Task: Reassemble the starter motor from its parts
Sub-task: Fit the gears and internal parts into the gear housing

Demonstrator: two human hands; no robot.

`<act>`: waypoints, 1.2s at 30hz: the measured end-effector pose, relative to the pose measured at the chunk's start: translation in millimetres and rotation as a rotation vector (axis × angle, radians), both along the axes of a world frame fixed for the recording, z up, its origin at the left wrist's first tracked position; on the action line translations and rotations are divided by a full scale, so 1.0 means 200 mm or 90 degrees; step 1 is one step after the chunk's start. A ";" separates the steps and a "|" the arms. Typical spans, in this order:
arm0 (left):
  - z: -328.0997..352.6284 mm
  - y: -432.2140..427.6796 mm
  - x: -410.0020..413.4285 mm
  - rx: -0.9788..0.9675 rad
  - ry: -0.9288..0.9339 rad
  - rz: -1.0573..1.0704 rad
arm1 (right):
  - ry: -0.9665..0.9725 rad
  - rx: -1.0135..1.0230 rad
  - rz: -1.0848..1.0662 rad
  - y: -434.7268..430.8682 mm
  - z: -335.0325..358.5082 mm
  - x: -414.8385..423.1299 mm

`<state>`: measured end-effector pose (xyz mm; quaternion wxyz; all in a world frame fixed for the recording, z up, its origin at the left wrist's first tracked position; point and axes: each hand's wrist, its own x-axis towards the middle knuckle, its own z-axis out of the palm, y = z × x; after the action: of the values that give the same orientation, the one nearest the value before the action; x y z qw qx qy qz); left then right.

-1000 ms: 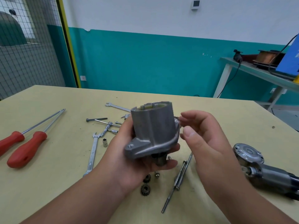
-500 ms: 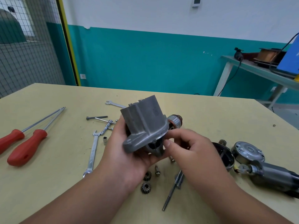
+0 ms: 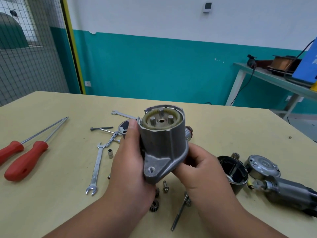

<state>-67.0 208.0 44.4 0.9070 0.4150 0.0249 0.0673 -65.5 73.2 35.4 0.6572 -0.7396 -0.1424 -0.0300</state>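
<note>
My left hand (image 3: 127, 166) grips a grey cast starter housing (image 3: 163, 145) above the table, its open end tilted toward me. Inside I see a pale toothed ring and three steel pins around a centre hole. My right hand (image 3: 199, 169) holds the housing's lower end from the right, fingers curled under it. On the table lie small planet gears (image 3: 153, 205), a black field case (image 3: 234, 170), a round end cap (image 3: 263, 164), the armature (image 3: 189, 133) partly hidden behind the housing, and a solenoid body (image 3: 291, 192).
Two red-handled screwdrivers (image 3: 24, 158) lie at the left. Spanners (image 3: 96, 169), a socket (image 3: 110, 153), long bolts (image 3: 101, 128) and a through bolt (image 3: 181, 210) are scattered on the yellow table (image 3: 51, 194). A side bench (image 3: 274, 79) stands at the back right.
The housing has turned in my hands so that its open end with the pins faces me. My right hand moved under its lower end.
</note>
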 end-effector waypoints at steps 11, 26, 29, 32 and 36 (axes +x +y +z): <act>-0.03 0.06 0.00 0.270 -0.056 0.161 | -0.081 -0.020 -0.109 -0.11 0.03 0.05; -0.03 0.04 -0.01 0.370 -0.063 0.202 | -0.260 -0.135 0.010 -0.15 0.15 -0.04; -0.02 0.04 -0.01 0.410 -0.096 0.214 | -0.301 -0.283 -0.004 -0.17 0.16 -0.03; -0.04 0.03 0.00 0.379 -0.063 0.190 | -0.351 -0.312 -0.046 -0.18 0.15 -0.02; -0.05 0.05 0.02 0.376 -0.006 0.172 | -0.366 -0.197 -0.140 -0.20 0.17 0.00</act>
<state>-63.1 217.8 34.9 0.7307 0.6526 0.0549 0.1930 -66.4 33.4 68.6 0.4631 -0.8028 -0.2438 -0.2858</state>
